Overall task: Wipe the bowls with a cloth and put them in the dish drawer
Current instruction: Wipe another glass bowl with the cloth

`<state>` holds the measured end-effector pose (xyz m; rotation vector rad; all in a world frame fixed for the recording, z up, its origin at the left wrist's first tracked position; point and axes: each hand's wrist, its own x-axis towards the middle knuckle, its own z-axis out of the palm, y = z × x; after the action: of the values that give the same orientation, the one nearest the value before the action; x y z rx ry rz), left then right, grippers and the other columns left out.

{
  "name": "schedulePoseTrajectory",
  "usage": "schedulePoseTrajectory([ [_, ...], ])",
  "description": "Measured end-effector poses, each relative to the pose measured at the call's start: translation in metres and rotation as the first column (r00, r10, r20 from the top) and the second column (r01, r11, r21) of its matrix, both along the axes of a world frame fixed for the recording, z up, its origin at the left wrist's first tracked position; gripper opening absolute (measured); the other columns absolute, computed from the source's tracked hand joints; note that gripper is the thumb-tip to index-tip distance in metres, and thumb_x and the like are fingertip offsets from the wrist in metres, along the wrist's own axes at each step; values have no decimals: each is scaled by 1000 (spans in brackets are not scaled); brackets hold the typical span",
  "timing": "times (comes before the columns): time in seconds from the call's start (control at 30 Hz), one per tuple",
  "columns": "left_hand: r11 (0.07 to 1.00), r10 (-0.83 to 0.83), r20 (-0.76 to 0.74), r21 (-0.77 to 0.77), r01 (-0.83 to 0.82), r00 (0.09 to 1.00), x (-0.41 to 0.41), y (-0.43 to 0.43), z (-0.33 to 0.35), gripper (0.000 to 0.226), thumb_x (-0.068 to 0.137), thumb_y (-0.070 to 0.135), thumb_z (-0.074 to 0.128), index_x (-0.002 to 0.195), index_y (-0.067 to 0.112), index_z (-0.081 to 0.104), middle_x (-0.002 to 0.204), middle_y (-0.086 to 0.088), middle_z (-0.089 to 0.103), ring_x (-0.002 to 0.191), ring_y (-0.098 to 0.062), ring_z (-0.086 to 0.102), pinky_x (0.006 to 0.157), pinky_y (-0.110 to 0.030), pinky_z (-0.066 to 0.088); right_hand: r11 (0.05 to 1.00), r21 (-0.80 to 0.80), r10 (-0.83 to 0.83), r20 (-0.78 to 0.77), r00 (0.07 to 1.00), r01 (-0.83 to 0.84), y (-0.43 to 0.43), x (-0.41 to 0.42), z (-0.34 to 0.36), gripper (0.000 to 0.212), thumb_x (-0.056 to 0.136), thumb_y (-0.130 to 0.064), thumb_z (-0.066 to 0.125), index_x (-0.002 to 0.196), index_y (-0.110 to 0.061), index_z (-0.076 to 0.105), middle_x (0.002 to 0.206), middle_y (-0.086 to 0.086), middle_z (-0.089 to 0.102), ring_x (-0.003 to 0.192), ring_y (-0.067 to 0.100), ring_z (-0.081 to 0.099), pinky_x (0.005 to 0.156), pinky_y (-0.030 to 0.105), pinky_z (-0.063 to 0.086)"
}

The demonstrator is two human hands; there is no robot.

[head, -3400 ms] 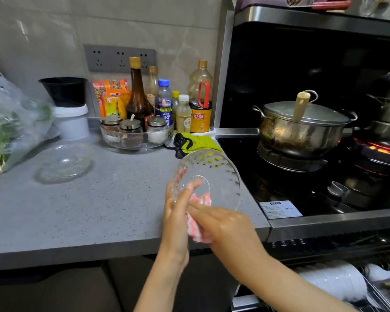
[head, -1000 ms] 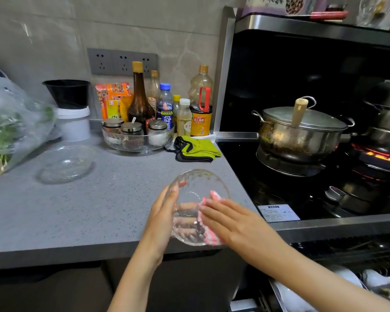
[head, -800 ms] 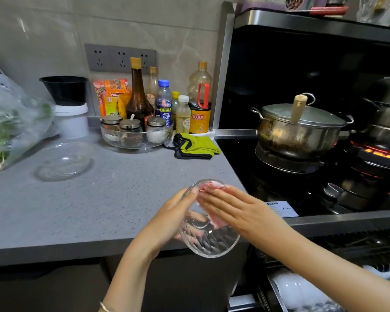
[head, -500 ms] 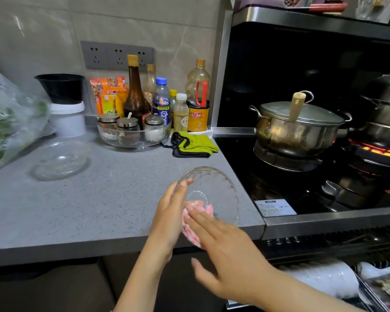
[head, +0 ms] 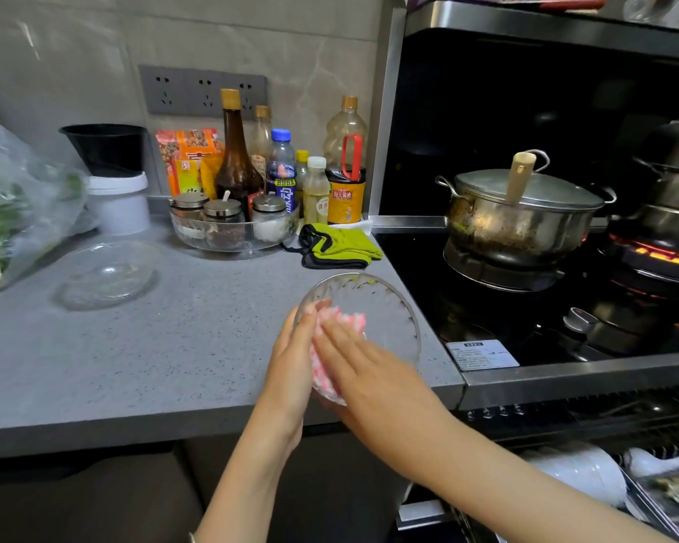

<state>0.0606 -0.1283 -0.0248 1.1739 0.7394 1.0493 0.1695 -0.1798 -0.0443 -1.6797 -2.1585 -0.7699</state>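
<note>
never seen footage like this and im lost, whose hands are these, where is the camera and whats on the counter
The camera sits on a person's head, looking forward and down, so both arms are their own. The left hand holds a clear glass bowl tilted on edge, while the right hand presses a pink and white cloth inside it. On the grey counter lie a second glass bowl, seasoning bottles and a green cloth. A lidded pot sits on the stove to the right.
</note>
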Motion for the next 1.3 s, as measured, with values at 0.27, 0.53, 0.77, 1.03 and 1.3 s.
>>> schedulePoseTrajectory([
  [0.27, 996, 79, 75, -46, -75, 994, -4, 2, 10, 23, 95, 48, 43, 100, 40, 64, 124, -12, 62, 109, -25, 63, 94, -46, 50, 982, 149, 128, -65, 990, -117, 3, 2, 14, 53, 46, -14, 93, 96, -15, 76, 95, 1, 75, 85, 17, 72, 64, 26, 57],
  [0.53, 959, -216, 272, -119, 256, 938, -10, 6, 18, 69, 86, 68, 28, 128, 20, 54, 104, -14, 71, 88, -26, 71, 71, -36, 58, 935, -33, 168, -836, 523, -352, -16, 5, 68, 11, 79, -26, 77, 80, -15, 74, 73, -9, 73, 68, 6, 69, 58, 26, 53],
  [0.77, 950, -227, 358, -125, 287, 906, -11, 20, 25, 60, 94, 57, 32, 126, 16, 62, 125, -13, 64, 116, -27, 61, 103, -47, 44, 907, 85, 41, -993, -114, -413, -7, 15, 94, 30, 61, -22, 81, 86, -9, 72, 87, 7, 75, 82, 17, 73, 67, 21, 55],
  [1.03, 962, -106, 522, -163, 221, 846, -14, 24, 22, 46, 43, 51, 87, 75, 20, 77, 74, 4, 73, 62, -8, 69, 56, -20, 57, 899, -25, -169, -941, -293, -438, 4, 29, 85, 46, 70, -41, 66, 103, -10, 69, 93, 4, 75, 82, 12, 71, 74, 20, 56],
  [1.3, 979, 104, 507, -206, 3, 856, -5, 16, 30, 56, 76, 41, 58, 118, 6, 59, 77, 3, 74, 61, -5, 68, 44, -14, 49, 958, 214, 148, -940, -309, -192, 15, 36, 70, 47, 73, -40, 66, 112, -15, 64, 111, 3, 70, 105, 14, 65, 95, 26, 50],
])
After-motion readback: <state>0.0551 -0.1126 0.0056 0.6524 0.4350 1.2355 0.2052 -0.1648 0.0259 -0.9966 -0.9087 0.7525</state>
